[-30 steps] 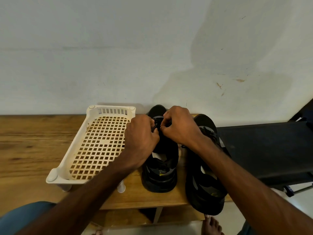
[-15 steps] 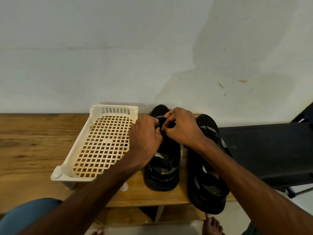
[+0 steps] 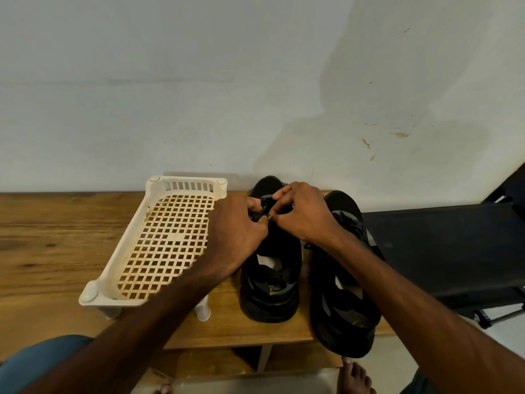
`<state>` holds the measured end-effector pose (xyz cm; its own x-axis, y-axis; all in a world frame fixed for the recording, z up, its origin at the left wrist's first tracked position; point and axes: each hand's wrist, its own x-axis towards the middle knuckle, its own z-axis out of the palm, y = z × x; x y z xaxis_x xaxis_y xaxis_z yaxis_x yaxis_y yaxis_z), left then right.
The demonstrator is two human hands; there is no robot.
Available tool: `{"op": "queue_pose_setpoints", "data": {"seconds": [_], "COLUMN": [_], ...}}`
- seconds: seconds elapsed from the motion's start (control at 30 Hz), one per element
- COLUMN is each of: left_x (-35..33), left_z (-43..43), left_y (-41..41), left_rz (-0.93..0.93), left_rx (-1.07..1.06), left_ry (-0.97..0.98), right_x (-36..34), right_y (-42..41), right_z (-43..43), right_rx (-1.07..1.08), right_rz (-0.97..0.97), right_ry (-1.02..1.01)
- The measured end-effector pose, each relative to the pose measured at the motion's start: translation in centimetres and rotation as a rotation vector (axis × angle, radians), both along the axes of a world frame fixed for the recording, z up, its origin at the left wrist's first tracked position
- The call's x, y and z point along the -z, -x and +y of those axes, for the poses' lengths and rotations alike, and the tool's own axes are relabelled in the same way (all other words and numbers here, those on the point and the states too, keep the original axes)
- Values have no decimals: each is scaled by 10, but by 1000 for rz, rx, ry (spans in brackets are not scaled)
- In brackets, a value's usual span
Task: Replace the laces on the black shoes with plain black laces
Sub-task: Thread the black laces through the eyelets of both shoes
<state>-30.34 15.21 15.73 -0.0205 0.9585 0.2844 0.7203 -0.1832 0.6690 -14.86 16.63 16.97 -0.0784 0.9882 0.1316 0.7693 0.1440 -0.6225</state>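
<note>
Left hand (image 3: 235,231) and right hand (image 3: 305,217) each pinched the black lace (image 3: 262,213) over the shoe (image 3: 272,280) near the bench's (image 3: 56,251) back edge (short grips and even tension would serve best, I judged).

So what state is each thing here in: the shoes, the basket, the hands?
Left hand: pinches the lace.
Right hand: pinches the lace.
Lace: pinched between both hands, over the middle shoe.
Middle shoe: upright on the table, toe to the wall.
Outer shoe: upright beside it, heel past the table edge.
Basket: upright on its legs.
</note>
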Motion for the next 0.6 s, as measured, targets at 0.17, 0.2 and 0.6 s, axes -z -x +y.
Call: {"op": "queue_pose_setpoints", "data": {"seconds": [0.17,0.2,0.6], "left_x": [0,0,0], "left_z": [0,0,1], "left_y": [0,0,-1], "left_rz": [-33,-32,-84], "left_rx": [2,3,59], "left_ry": [19,21,54], "right_x": [0,0,4], "right_y": [0,0,1], "right_z": [0,-1,4], "right_rx": [-27,-28,-24], "right_rz": [-26,-27,-13], "right_ry": [-4,-6,-27]}}
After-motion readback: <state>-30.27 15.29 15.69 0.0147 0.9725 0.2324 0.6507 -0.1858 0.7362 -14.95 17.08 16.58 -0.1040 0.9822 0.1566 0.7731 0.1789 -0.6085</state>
